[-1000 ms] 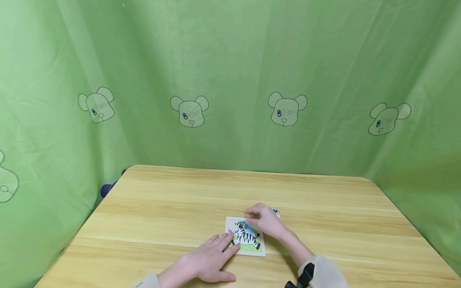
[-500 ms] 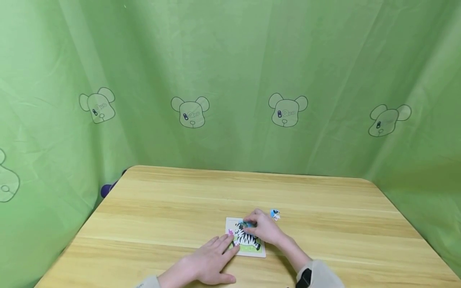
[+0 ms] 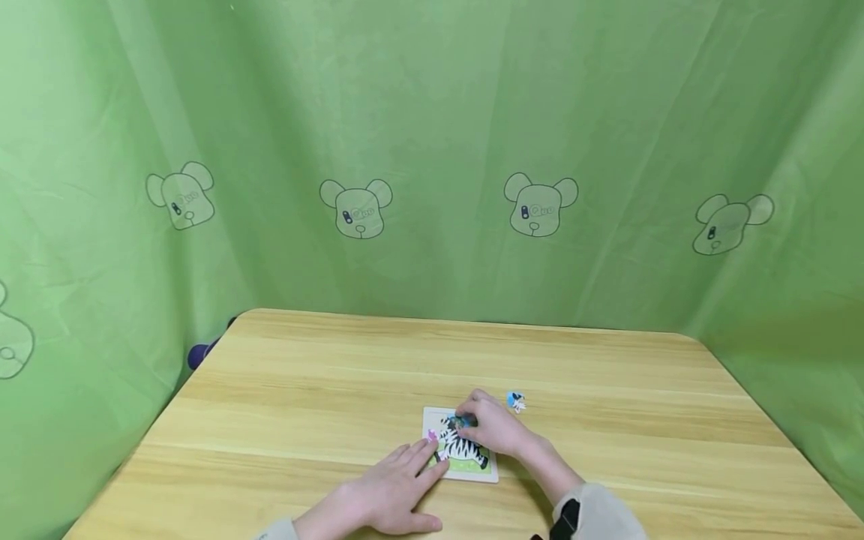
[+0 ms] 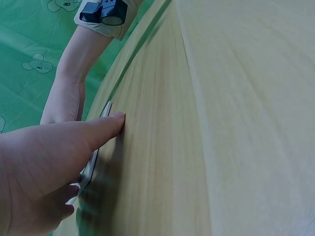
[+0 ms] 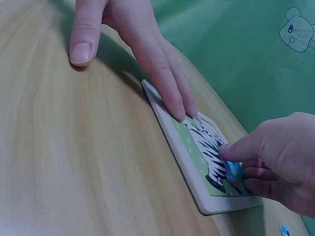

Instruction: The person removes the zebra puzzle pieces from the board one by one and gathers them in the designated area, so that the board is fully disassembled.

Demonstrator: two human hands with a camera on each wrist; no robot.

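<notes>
Green curtain (image 3: 432, 90) surrounds the wooden table (image 3: 304, 390), where your left hand (image 3: 398, 487), fingers straight, rests on a mostly filled zebra puzzle (image 3: 462, 450), your right hand (image 3: 498, 429) pinches a blue piece (image 5: 234, 172) at it, and one loose piece (image 3: 516, 401) lies nearby, so two seem left to fit

1. Your zebra puzzle board (image 5: 226, 204) lies on the table (image 3: 304, 375) before you.
2. Your left hand (image 3: 398, 491) rests on its left side.
3. Your right hand (image 3: 498, 429) pinches a puzzle piece (image 5: 234, 172) at its far right part.
4. Behind it, rightward, a loose piece (image 3: 516, 402) lies on the table.
5. A curtain (image 3: 445, 247) hangs behind and on both sides.
</notes>
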